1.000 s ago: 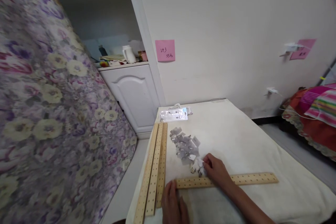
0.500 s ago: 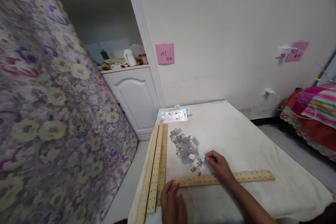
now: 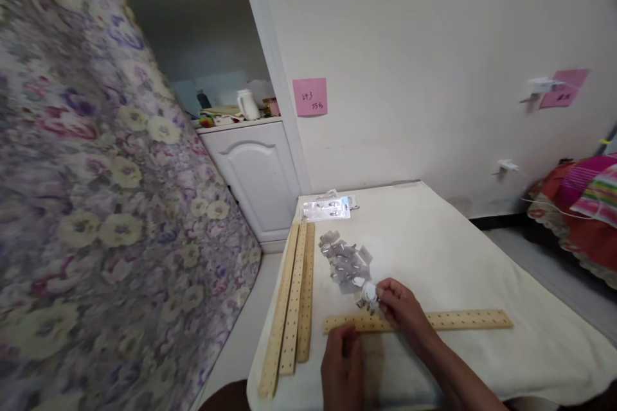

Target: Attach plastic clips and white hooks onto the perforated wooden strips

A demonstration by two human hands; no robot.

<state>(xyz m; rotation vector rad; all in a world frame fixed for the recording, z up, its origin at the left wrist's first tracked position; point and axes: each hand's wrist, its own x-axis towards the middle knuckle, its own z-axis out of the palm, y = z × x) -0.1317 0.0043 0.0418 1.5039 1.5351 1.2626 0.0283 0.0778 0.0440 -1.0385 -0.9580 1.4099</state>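
A pale wooden strip with rows of small holes (image 3: 470, 320) lies crosswise on the cloth. My right hand (image 3: 405, 313) reaches over it, thumb and forefinger pinched on a small white piece (image 3: 370, 291) at the near end of a pile. That pile holds several small clear packets with metal bits (image 3: 344, 263). My left hand (image 3: 342, 366) is loosely curled at the strip's near edge, close to its left end. A gap shows between its thumb and fingers, and I see nothing in it.
Three similar holed strips (image 3: 295, 295) lie lengthwise along the table's left side. A clear blister pack (image 3: 326, 209) sits at the far left corner of the cloth-covered table (image 3: 463, 257). A floral curtain (image 3: 120, 205) hangs left, beside a white cabinet (image 3: 255, 173).
My left hand has shifted right, away from the strip's left end. My right hand's fingertips have come down closer onto the white pieces. The view has turned slightly left.
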